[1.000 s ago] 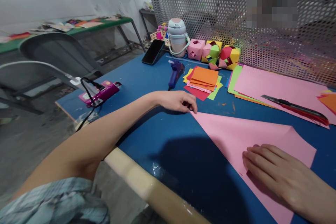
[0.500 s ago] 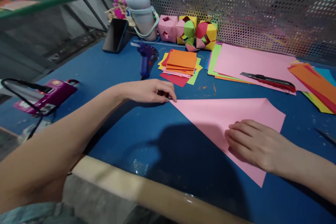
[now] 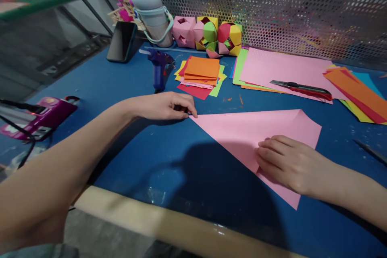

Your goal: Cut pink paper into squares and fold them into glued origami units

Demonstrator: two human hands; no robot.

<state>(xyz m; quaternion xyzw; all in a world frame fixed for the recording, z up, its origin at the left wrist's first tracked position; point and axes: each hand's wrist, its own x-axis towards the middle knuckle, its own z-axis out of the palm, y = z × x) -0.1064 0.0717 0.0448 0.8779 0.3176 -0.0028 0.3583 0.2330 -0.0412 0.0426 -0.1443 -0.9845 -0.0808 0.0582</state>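
Observation:
A folded sheet of pink paper lies on the blue tabletop, its long point reaching left. My left hand is closed at that point, with thumb and forefinger on the tip of the paper. Over the slanting lower edge of the sheet rests my right hand, fingers together and curled onto the paper. Its thumb is hidden beneath. The folded flap runs along the far edge, and the right end of the sheet shows beyond my right hand.
Behind lie a blue glue gun, stacked paper squares, a utility knife on larger pink sheets, and orange strips. Paper cubes, a bottle and a phone stand near the perforated metal panel.
The whole scene has shifted slightly left in view as the head turned. Both hands keep nearly the same places on the pink paper.

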